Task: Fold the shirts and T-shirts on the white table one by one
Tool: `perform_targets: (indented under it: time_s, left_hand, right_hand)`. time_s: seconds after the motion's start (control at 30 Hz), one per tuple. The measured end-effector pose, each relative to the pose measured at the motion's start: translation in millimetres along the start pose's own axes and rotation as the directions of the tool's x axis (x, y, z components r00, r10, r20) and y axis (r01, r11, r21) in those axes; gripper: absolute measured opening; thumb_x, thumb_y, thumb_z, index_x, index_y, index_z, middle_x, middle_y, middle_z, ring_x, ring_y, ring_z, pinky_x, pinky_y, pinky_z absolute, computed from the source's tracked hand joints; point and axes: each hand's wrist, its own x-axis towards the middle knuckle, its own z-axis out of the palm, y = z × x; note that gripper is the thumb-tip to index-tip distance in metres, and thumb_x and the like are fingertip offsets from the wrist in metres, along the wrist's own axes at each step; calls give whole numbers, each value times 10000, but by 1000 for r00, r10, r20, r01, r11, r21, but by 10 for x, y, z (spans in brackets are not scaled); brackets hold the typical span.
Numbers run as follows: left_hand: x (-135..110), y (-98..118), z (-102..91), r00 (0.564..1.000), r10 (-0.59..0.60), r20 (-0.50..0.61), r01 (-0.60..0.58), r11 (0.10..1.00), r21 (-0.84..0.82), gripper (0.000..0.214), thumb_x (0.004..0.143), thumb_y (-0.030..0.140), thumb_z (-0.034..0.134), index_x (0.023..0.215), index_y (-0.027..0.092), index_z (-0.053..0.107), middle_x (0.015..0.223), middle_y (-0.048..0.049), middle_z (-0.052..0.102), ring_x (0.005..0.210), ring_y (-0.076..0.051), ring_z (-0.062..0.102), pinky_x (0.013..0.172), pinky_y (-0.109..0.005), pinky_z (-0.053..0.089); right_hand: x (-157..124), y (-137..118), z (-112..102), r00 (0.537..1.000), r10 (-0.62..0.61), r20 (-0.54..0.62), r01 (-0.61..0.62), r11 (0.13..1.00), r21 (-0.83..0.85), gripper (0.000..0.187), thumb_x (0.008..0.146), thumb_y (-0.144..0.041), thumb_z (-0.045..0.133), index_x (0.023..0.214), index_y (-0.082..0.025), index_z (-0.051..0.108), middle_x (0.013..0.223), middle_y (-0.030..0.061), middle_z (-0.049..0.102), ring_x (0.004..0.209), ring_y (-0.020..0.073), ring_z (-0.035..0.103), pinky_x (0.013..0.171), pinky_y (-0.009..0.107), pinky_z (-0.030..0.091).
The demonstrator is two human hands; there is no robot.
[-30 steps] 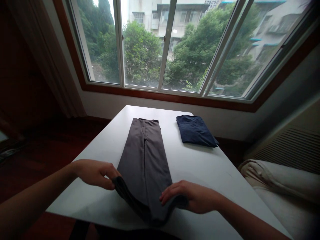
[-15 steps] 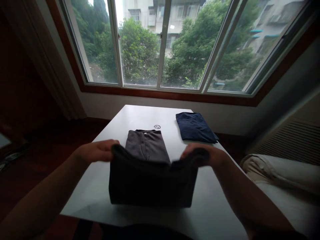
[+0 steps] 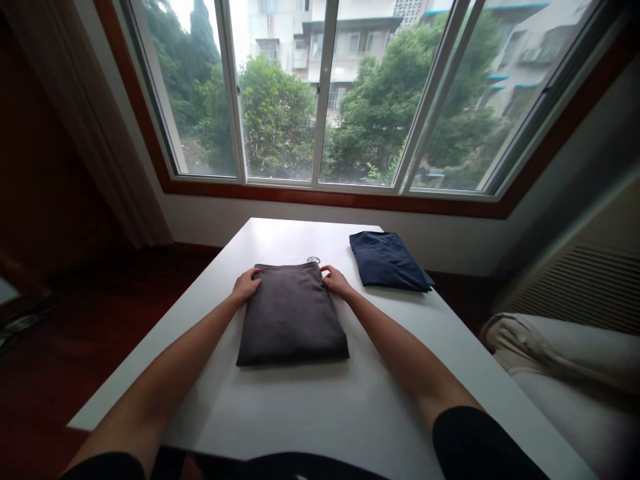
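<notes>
"What's the position?"

"I'm seeing the folded grey garment (image 3: 294, 313) lying flat on the worktop (image 3: 320, 413). The left hand (image 3: 247, 285) is touching its far left corner, the right hand (image 3: 336, 281) its far right one."

"Are the fingers pinching?"

"They're bending at the edges, but I'm not able to tell whether they're pinching cloth or only resting."

"What's worrying you?"

"Uneven pulling: if one hand is tugging harder, the top layer could be skewing. If the fingers are catching that layer alone, lifting could be opening the fold."

"Anything beyond it?"

"A small round thing (image 3: 313, 259) is lying just past the far edge; pushing forward could be dragging cloth onto it. The blue garment (image 3: 391, 261) is lying by the worktop's right edge, so I'm thinking a wide swing of the right hand could be knocking it off."
</notes>
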Motion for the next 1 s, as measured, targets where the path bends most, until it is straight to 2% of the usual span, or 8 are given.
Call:
perform_targets:
  time_s: [0.2,0.37,0.53,0.67,0.73,0.8,0.9,1.0]
  left_hand:
    - [149,-80,66,967,245,-74,-228,956,186,325,940,229,565,1195,250,764,1230,-23,759,1125,-216,689,1012,-293,507]
    - [95,-72,117,978,201,-49,-168,911,375,355,932,205,562,1232,236,749,1253,-68,729,1161,-241,661,1034,-321,486]
    - [-250,47,71,930,362,-69,-272,801,533,492,953,328,582,1429,216,627,1399,-154,587,1321,-335,522,1114,-445,429]
    - [-698,183,144,814,552,179,-550,634,544,461,967,376,593,1410,258,645,1535,-118,498,1423,-331,433,1201,-470,352]
    - [-913,215,252,740,581,340,-668,574,473,484,992,460,573,1434,271,633,1585,-103,469,1466,-329,400,1243,-491,292]
    - [-1084,205,364,697,575,428,-717,549,429,537,1028,533,498,1501,291,573,1648,-87,407,1519,-326,341,1270,-525,223]
    - [-1216,120,433,696,546,466,-717,559,416,593,1061,581,393,1596,332,444,1705,-53,313,1567,-305,272,1282,-541,166]
    - [-1183,-13,332,726,517,454,-687,579,439,649,1048,632,390,1636,359,359,1718,-35,278,1585,-302,233,1287,-537,133]
  right_hand:
    - [62,130,37,981,-117,-158,91,982,-166,276,895,-184,495,976,-211,758,799,3,712,760,159,658,734,228,480]
    - [14,133,3,997,-74,-6,69,948,-309,270,912,-168,551,1052,-198,780,971,46,748,903,175,673,825,242,475]
    - [-376,44,-60,955,-294,-40,250,869,-427,269,1004,-277,557,1197,-202,727,1180,93,680,1054,197,649,971,299,478]
    - [-858,-74,66,863,-479,161,497,747,-441,296,1000,-312,605,1262,-224,712,1373,112,612,1290,258,557,1122,383,435]
    - [-1050,-131,196,808,-535,247,586,689,-426,361,1000,-345,617,1336,-229,684,1504,115,539,1410,287,470,1201,432,369]
    - [-1185,-152,325,775,-546,317,631,654,-416,465,1014,-399,604,1448,-232,613,1598,115,458,1498,307,376,1252,479,296]
    - [-1325,-84,416,784,-489,382,619,654,-434,590,1059,-489,507,1580,-214,470,1661,128,373,1555,307,295,1281,518,224]
    - [-1474,55,341,797,-448,406,601,656,-457,632,1079,-535,436,1615,-202,414,1696,129,289,1583,298,232,1294,514,186]
